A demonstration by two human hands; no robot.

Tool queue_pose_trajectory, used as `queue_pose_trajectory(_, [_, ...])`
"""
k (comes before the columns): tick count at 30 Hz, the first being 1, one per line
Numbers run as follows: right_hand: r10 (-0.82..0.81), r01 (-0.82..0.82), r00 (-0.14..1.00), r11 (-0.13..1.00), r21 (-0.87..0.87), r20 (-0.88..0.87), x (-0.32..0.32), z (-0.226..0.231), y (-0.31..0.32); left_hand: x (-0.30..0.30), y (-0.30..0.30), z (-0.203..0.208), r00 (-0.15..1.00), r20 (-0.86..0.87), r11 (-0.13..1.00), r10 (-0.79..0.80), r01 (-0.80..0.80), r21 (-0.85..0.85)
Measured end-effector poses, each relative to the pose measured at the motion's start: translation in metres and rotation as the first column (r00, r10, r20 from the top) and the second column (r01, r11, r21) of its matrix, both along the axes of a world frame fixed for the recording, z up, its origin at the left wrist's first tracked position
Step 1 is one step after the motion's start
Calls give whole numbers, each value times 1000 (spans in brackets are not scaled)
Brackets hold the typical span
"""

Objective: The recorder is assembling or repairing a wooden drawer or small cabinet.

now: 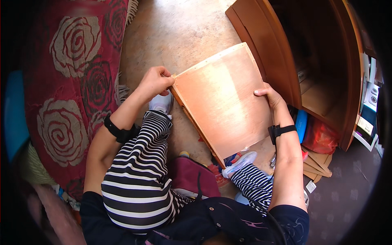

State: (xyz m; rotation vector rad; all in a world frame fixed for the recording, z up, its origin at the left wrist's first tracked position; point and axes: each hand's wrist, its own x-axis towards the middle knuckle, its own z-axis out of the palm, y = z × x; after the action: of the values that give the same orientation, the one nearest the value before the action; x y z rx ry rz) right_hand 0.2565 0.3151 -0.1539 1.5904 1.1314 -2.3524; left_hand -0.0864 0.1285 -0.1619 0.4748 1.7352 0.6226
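Observation:
Between my hands, above my legs, is a wooden drawer [220,98], tilted, with its pale plywood bottom facing up. Small nail heads line its far edge, and a darker brown strip of wood runs along its left side. My left hand [155,81] is closed at the far left corner, thumb and fingers pinched there. My right hand [271,97] grips the right edge; its thumb lies on the plywood while the other fingers are hidden behind. What the drawer's underside holds, if anything, is out of sight.
To the right stands an open brown cabinet [326,81] with a dark interior. A red bag [320,134] and cardboard pieces [316,165] lie by its base. A red rose-patterned cover [77,94] hangs at the left. Near my feet rests a maroon bag [192,173].

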Motion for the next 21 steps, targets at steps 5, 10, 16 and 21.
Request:
queue_pose_trajectory(5, [234,-247,967,958,143,103,6,-32,-6,0,3,6,1000,-12,999,4,-4,-34])
queue_pose_trajectory(10, [155,-197,965,960,200,210,3,-36,-27,2,9,4,999,-43,1000,-24,23,-20])
queue_pose_trajectory(16, [77,-235,945,838,493,318,0,-46,-45,-7,7,-1,913,-200,932,-355,328,-157])
queue_pose_trajectory(21, [-74,-95,952,851,517,296,-17,-41,-57,-6,-1,4,950,75,952,-302,304,-27])
